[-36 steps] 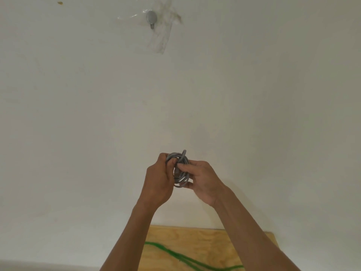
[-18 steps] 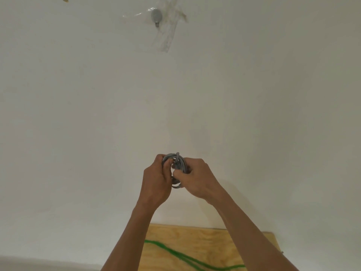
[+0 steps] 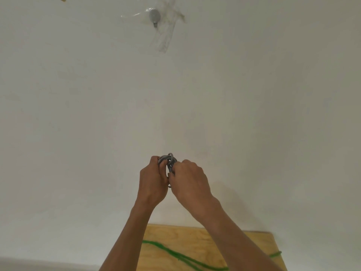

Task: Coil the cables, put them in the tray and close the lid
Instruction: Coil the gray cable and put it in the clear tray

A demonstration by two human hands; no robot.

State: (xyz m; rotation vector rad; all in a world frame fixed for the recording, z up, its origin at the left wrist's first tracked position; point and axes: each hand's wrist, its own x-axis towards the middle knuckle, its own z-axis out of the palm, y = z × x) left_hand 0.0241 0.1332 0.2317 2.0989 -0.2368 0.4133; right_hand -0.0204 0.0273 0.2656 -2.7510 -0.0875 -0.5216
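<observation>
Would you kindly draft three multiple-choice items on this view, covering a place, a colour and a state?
1. Where does the green cable lie?
A. on the wooden board
B. in the hands
C. on the wall hook

2. What colour is the held cable?
A. red
B. grey
C. yellow

3. How is the grey cable?
A. stretched straight
B. hung on the wall
C. coiled, gripped by both hands

Key: A, it runs across the board; B, grey loops show above the fingers; C, left hand and right hand close round the loops.
</observation>
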